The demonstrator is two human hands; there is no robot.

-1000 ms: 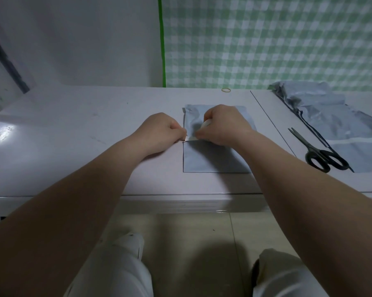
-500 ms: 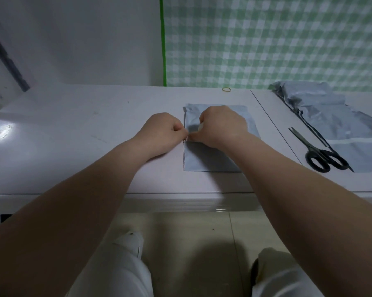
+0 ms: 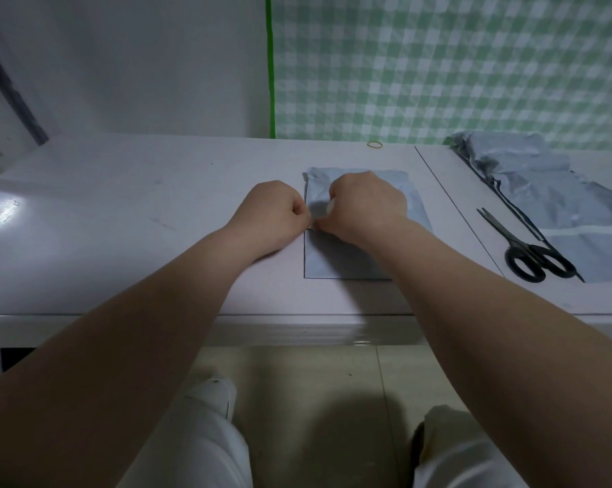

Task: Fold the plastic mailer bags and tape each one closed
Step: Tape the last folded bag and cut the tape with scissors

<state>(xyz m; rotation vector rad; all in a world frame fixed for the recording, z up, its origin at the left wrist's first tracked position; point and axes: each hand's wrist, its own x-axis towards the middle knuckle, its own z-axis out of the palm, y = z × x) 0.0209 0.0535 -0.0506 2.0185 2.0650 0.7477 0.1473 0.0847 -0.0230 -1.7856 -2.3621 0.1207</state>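
A folded grey mailer bag lies flat on the white table, a little right of centre. Both hands meet at its left edge. My left hand is curled, its fingertips pinching the end of a white tape strip right at the bag's edge. My right hand rests on the bag with its fingers curled round the white tape, of which only a sliver shows. The upper half of the bag is mostly hidden under this hand.
A crumpled pile of grey mailer bags lies at the right rear. Black scissors lie on its near part, blades pointing away. A yellow rubber band sits by the checked back wall. The table's front edge runs under my forearms.
My right hand has slid left toward my left hand, so the white strip between them is now much shorter. The left hand has hardly moved.
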